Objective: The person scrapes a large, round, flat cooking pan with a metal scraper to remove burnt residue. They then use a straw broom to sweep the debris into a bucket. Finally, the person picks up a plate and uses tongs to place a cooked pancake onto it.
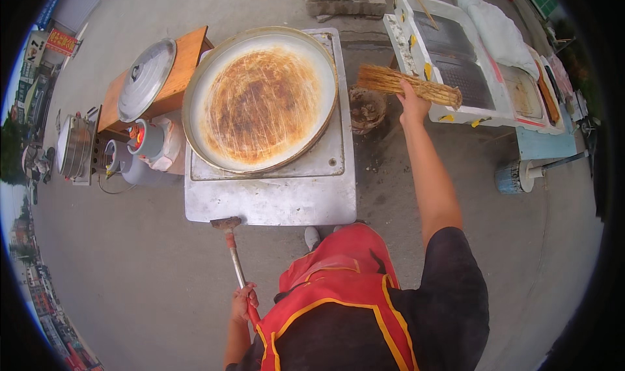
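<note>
In my right hand [413, 105] is a bound straw whisk brush [383, 79], held out to the right of the pan with its bristles pointing left. My left hand [244, 302] grips a long-handled scraper [237, 261] by its red grip, and the dirty head is at the front edge of the metal stove top. Before me a large round shallow pan [261, 105] rests on the metal stove table [273, 200]. Brown burnt stains and scratches cover the middle of the pan, and no food lies in it.
A basket-like bucket with dark waste [367, 110] stands beneath the brush. To the right is a white foam box counter [503, 107] with dark trays. A metal lid [147, 80] leans on a wooden bench [183, 68] at left, near gas cylinders [149, 144]. A blue bucket [510, 178] stands right.
</note>
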{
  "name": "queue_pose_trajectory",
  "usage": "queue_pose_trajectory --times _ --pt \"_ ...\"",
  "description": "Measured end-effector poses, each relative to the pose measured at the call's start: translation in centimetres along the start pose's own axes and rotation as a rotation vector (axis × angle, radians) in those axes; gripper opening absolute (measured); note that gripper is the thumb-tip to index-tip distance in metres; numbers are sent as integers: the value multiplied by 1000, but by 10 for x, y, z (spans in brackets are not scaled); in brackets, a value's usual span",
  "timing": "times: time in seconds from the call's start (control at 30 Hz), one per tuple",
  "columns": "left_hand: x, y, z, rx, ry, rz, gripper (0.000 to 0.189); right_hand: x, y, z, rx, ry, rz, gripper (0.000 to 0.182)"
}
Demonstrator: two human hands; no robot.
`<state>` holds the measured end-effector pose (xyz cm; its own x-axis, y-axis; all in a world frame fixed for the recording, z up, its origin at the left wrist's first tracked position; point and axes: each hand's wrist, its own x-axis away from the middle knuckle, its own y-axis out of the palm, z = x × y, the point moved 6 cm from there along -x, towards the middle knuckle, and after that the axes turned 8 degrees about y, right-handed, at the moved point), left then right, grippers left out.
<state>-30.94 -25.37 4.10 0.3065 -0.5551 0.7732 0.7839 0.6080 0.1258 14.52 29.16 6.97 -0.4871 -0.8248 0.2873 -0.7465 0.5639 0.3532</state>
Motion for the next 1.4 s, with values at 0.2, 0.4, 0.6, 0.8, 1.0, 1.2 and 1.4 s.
queue_pose_trajectory --times 0.2,0.4,0.6,0.8,1.0,1.2,1.4 --pt "-8 19 -12 120 48 193 13 -81 63 10 -166 56 -53 60" --pt "45 88 -64 296 44 521 13 -147 218 49 -272 209 -179 50" --pt "72 159 -103 418 -44 639 13 -201 257 91 108 180 -280 54" --pt "62 212 -103 470 -63 629 13 -214 177 20 353 145 -364 41" --pt "45 227 -97 427 -35 606 11 -202 224 19 96 126 -382 41" --pt "57 218 -100 359 -22 617 11 -260 213 73 498 29 -373 47" --pt "65 248 -98 332 -168 606 37 -219 187 -19 308 56 -454 44"
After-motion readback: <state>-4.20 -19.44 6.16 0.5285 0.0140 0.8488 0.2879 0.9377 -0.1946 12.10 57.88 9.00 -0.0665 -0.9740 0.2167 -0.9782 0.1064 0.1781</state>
